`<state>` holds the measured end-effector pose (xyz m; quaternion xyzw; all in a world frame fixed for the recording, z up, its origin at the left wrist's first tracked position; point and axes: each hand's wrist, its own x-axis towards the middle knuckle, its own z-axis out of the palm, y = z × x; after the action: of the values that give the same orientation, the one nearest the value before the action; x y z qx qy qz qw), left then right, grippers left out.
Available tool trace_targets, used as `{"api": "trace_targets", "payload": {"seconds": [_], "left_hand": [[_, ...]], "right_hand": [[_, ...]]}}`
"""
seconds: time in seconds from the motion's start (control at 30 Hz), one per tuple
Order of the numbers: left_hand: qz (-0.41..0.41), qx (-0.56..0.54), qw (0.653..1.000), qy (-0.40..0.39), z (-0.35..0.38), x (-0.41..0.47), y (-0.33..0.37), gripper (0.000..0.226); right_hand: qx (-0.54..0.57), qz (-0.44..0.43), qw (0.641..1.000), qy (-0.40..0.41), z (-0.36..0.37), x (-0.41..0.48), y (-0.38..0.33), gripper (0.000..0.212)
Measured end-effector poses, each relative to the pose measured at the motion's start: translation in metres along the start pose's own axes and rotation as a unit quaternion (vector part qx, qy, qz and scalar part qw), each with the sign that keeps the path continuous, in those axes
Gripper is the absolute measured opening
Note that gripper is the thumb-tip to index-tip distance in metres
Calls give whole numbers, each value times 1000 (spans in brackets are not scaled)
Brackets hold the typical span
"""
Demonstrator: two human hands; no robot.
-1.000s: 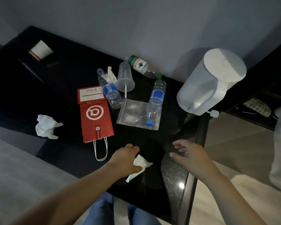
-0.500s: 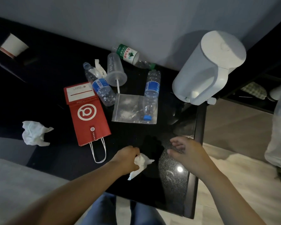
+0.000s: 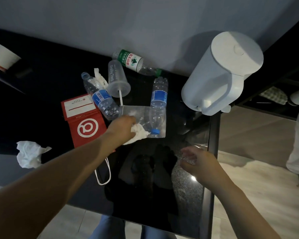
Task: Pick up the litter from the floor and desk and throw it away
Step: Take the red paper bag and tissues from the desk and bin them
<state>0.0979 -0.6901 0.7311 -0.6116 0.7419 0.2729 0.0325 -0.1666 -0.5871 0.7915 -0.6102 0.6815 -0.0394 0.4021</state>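
A big, shiny black desk [image 3: 188, 178] is set against a grey wall, and most of the litter is spread on it. A fat white jug [image 3: 221, 75] is stood at the back right corner, and it is not thought to be litter. A red paper bag [image 3: 86, 125] is laid flat on the left, with its white string handles pointed at the near edge. Just beside it a clear plastic bag [image 3: 143, 111] is laid flat, and the right blue bottle [image 3: 158, 102] is laid across it, cap to the front. The left blue bottle [image 3: 100, 99] is laid between the red bag and a clear cup [image 3: 117, 80], which is tipped on its side with a straw stuck out. A green bottle [image 3: 133, 62] is laid by the wall. A big crumpled tissue [image 3: 29, 153] is left near the left edge, well apart from the rest. The left hand [image 3: 123, 129] is stretched over the near left corner of the plastic bag, and its grip is closed tight round a small tissue [image 3: 138, 133]. The right hand [image 3: 198, 161] is held over the bare near part of the desk, its grip loose and nothing in it. A tissue scrap [image 3: 99, 78] is tucked behind the cup. The gathering step is thought to be only just begun. Next, the plastic bag or a bottle is likely to be picked up. The free right hand would be best used, since the left is full. The bottle would have to be lifted off the bag first. No bin is seen.
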Motion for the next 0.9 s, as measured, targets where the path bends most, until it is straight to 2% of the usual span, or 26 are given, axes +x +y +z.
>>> {"api": "trace_targets", "payload": {"seconds": [0.07, 0.17, 0.43, 0.57, 0.7, 0.8, 0.9], "left_hand": [[-2, 17, 1000, 10, -1, 15, 0, 47], [10, 31, 999, 2, 4, 28, 0, 71], [32, 118, 991, -58, 16, 49, -3, 106], [42, 132, 990, -34, 25, 42, -6, 105], [26, 141, 989, -24, 27, 29, -2, 101], [1, 115, 993, -30, 29, 18, 1, 79], [-36, 25, 998, -40, 34, 2, 1, 54]], "right_hand": [[4, 5, 1000, 3, 1, 3, 4, 39], [21, 19, 1000, 11, 1, 5, 9, 39], [36, 40, 998, 21, 2, 5, 16, 36], [41, 38, 998, 20, 4, 1, 13, 23], [40, 47, 998, 18, 8, -2, 9, 29], [33, 41, 999, 14, 11, -4, 4, 35], [19, 29, 999, 8, 12, -6, -4, 36]]}}
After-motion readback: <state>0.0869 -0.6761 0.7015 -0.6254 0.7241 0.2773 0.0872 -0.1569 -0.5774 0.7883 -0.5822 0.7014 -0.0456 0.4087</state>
